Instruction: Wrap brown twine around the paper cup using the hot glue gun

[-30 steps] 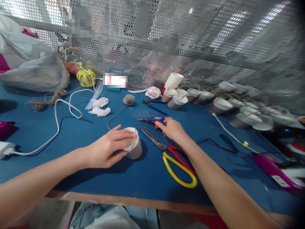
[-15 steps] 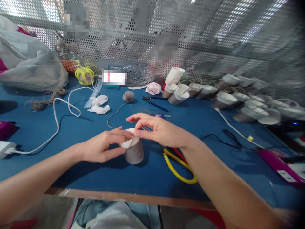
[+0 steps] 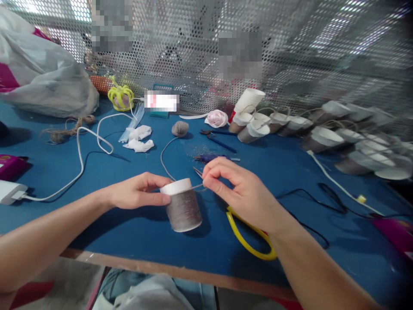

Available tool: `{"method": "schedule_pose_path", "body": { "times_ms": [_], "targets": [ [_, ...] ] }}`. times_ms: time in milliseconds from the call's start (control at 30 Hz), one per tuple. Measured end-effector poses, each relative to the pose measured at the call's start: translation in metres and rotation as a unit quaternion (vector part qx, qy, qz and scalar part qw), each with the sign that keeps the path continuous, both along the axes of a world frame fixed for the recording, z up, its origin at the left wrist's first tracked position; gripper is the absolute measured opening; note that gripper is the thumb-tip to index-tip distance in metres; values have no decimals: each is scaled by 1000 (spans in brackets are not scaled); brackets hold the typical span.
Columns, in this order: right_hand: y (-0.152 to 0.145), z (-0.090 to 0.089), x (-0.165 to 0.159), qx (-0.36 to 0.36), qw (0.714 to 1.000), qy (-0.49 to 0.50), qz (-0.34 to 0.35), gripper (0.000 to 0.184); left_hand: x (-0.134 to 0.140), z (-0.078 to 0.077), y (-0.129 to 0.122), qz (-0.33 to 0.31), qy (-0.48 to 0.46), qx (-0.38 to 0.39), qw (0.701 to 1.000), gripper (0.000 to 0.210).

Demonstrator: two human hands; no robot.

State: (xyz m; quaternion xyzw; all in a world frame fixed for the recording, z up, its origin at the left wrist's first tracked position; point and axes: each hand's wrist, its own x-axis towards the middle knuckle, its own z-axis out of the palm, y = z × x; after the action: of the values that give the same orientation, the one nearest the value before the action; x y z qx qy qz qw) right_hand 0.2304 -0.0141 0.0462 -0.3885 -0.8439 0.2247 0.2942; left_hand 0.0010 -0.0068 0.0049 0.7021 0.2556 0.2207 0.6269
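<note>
My left hand (image 3: 143, 191) grips the rim of a paper cup (image 3: 183, 209) whose side is wrapped in grey yarn below a white band. The cup tilts, its mouth turned away from me. In my right hand (image 3: 230, 183), thumb and forefinger pinch a strand of grey yarn (image 3: 197, 187) that stretches from the cup's white band. Another length of the yarn runs behind the cup to a small grey yarn ball (image 3: 180, 128). Under and beside my right hand lie scissors with yellow handles (image 3: 248, 241), partly covered by the hand.
Behind lie pliers (image 3: 219, 140), a purple-handled tool (image 3: 209, 158), a pink ribbon roll (image 3: 217, 118) and crumpled white scraps (image 3: 139, 144). Several wrapped cups with handles (image 3: 325, 138) stand at the right. White cable (image 3: 80, 159) crosses the left side; a plastic bag (image 3: 48, 77) sits behind it.
The cup has tipped so that its wrapped side shows more. My right hand has moved right, away from the rim, drawing the yarn strand out.
</note>
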Motion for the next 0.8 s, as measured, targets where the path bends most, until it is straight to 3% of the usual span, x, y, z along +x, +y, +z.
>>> {"method": "schedule_pose_path", "body": {
  "times_ms": [300, 800],
  "targets": [
    [4, -6, -3, 8, 1000, -2, -8, 17, -2, -1, 0, -12, 34, 36, 999, 25],
    [3, -20, -3, -56, 998, -16, -2, 18, -3, 2, -1, -37, 14, 54, 998, 25]
  ]
}}
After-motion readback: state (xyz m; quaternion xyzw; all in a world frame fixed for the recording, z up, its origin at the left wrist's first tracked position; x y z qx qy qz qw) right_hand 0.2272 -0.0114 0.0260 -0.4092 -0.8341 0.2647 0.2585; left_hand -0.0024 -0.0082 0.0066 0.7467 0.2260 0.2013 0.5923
